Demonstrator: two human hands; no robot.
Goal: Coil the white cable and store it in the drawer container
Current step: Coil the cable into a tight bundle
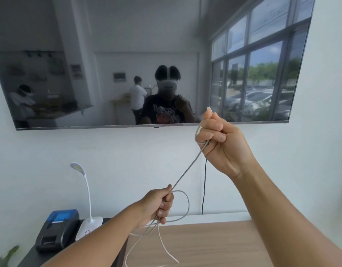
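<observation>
Right hand (220, 143) raised in front of the TV's (147, 60) lower edge, grip clenched on the cable (185, 171) near its plug. Left hand (158, 206) low over the bench (214, 245) edge, fist grasping a loop; slack trails onto the bench.

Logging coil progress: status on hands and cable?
Left hand shut on white cable, one loop gathered. Right hand raised, shut near the connector end. Cable taut between hands, tail hanging over wooden desk. Drawer container not visible.
</observation>
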